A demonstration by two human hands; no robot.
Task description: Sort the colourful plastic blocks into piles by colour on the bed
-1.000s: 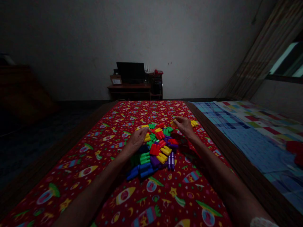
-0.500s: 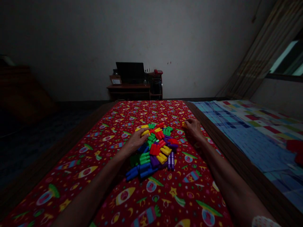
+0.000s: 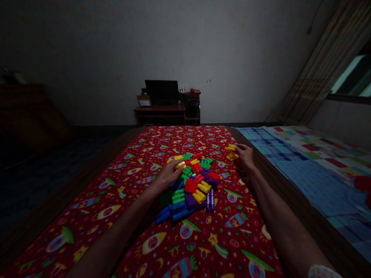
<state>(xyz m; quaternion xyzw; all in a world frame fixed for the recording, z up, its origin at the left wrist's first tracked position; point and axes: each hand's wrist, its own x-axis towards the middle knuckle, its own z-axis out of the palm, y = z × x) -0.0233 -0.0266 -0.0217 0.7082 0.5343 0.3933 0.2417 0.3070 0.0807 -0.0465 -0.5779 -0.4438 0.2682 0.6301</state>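
A pile of double-tube plastic building pieces (image 3: 190,185) in red, yellow, green, blue and purple lies on the red printed cloth. My left hand (image 3: 167,175) is at the pile's upper left, its fingers closed on a yellow piece (image 3: 180,165). To the right of the pile, my right hand (image 3: 245,156) pinches another yellow building piece (image 3: 231,148) by its right end. More yellow (image 3: 232,157) shows right under that piece; whether it is held too or lies on the cloth, I cannot tell.
The red cloth (image 3: 185,135) with rockets covers a long surface with brown sides. A blue checked sheet (image 3: 261,146) lies to the right. Against the far wall stands a small desk (image 3: 159,109) with a dark monitor (image 3: 162,92) and a red telephone (image 3: 195,91).
My right hand has shifted slightly right, and more of the yellow at its fingertips now shows. My left hand stays at the pile with its yellow piece. The whole view has shifted slightly.
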